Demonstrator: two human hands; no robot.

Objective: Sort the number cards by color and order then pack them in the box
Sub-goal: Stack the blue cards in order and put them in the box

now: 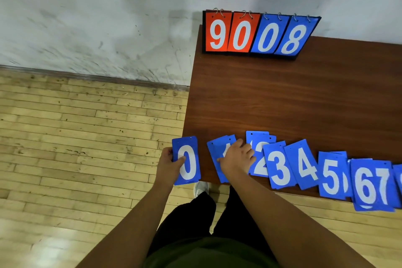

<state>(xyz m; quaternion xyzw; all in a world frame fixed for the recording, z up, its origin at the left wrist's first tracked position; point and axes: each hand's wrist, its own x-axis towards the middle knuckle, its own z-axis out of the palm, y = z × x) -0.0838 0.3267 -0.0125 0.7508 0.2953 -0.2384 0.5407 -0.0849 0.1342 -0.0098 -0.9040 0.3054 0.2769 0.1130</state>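
Blue number cards lie in a row along the near edge of the brown table [282,98]. My left hand [168,164] holds the blue 0 card [188,159] upright at the table's left corner, thumb across its face. My right hand [236,158] presses flat on the blue 1 cards [217,150], covering most of the digit. To the right follow the 2 [260,159], 3 [279,167], 4 [304,163], 5 [331,175], 6 [365,187] and 7 [384,183], overlapping; some are doubled. No box is in view.
A flip scoreboard [258,35] stands at the table's far left edge showing red 9 0 and blue 0 8. Wooden floor [76,137] lies left of the table, a grey wall [97,17] behind. My legs and a white shoe [201,188] are below the table edge.
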